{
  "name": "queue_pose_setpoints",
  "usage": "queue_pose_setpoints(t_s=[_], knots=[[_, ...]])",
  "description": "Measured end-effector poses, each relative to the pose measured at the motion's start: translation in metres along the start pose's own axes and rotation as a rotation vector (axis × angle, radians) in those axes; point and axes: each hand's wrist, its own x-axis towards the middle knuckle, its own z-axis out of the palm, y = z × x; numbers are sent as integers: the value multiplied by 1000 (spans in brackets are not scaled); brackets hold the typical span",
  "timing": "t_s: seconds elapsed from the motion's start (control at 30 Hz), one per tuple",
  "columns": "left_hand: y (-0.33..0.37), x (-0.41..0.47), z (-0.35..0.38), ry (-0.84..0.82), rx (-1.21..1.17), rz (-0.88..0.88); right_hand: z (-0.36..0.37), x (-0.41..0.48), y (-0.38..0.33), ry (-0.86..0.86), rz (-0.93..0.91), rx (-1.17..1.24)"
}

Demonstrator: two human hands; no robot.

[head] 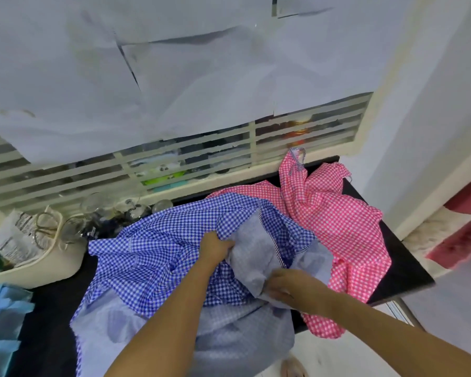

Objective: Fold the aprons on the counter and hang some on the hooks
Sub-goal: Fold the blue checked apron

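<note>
Blue apron: the blue checked apron (158, 251) lies crumpled across the middle of the dark worktop (52, 308). Its near part hangs over the front edge with the pale underside showing.
Pink apron: the pink checked apron (335, 216) is bunched to the right of the blue one. The two touch, and the blue cloth overlaps the pink one's left edge.
Left hand: the left hand (216, 247) is at the centre of the blue heap. Its fingers (226, 244) are curled round a gathered fold of the checked cloth.
Right hand: the right hand (284, 285) is nearer the body and just right of the left. Its fingers (278, 293) pinch a flap of the pale underside.
Key relation: both hands hold the same blue apron, close together. A striped trim edge runs away from the body between them. Most of the cloth lies to the left of and below the fingers, so the left hand is nearer the bulk and the right is nearer the pink apron.
Long axis: too rumpled to tell. The blue cloth roughly spreads from far left towards the near edge.
Likely step: sorting out the blue apron to lay it flat for folding, as far as I can judge.
Hooks: none in view.
Nearby: a white tray (52, 265) of papers sits at the left of the worktop.
</note>
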Motion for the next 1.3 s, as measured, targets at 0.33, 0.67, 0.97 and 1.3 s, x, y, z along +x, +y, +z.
queue_pose_setpoints(t_s=[0.33,0.67,0.97,1.3], knots=[[46,-55,-62,186,-366,406,-57,24,-15,249,300,463],[69,-138,-214,-628,465,288,-214,63,-75,715,-44,74],[82,-133,-178,-237,211,615,-261,67,-156,635,-160,24],[124,-156,-206,-281,28,542,-258,56,-217,519,-53,24]])
